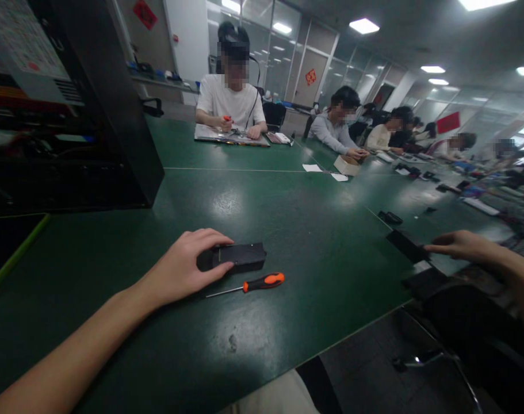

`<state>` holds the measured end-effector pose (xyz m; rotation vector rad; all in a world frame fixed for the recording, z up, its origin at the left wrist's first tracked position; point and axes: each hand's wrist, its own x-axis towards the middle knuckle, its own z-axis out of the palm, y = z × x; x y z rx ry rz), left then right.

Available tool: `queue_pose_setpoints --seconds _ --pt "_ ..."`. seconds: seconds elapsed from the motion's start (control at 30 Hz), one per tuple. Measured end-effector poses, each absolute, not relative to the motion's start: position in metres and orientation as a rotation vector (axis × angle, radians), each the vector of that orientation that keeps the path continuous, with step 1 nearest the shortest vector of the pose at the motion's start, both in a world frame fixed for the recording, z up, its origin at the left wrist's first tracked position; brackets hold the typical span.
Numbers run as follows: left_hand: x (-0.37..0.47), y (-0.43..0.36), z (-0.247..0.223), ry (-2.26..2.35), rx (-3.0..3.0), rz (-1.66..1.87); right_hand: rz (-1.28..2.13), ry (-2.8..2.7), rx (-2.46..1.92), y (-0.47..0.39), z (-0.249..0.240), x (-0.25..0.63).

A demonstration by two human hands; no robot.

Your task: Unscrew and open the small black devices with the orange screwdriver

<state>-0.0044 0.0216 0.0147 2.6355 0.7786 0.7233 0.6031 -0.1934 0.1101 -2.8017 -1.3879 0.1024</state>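
A small black box [244,257] lies on the green tabletop, with my left hand [195,260] curled round its left end, thumb on the near side and fingers on the far side. Just in front of the box is a screwdriver [266,282] with an orange and black handle, its thin shaft pointing left; no hand touches it. Out to the right, my right hand [464,246] has its fingertips closed at the edge of a flat black rectangular piece [407,246]. Another dark block [423,282] sits below that piece, near the table edge.
A large black open-sided case [136,144] stands at the left, beside a green-edged dark mat [18,253]. Across the table a person [233,103] works at a board [205,135]. More people sit farther right. A dark chair [464,322] is at the lower right.
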Motion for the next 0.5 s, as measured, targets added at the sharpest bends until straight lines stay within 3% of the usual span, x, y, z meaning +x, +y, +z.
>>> queue_pose_setpoints --seconds 0.13,0.5 --pt "-0.004 0.021 0.016 0.778 2.637 0.720 0.388 -1.485 -2.725 -0.182 0.107 0.602" --pt "-0.005 0.021 0.015 0.775 2.635 0.714 0.407 -1.614 -2.565 -0.170 0.105 0.605"
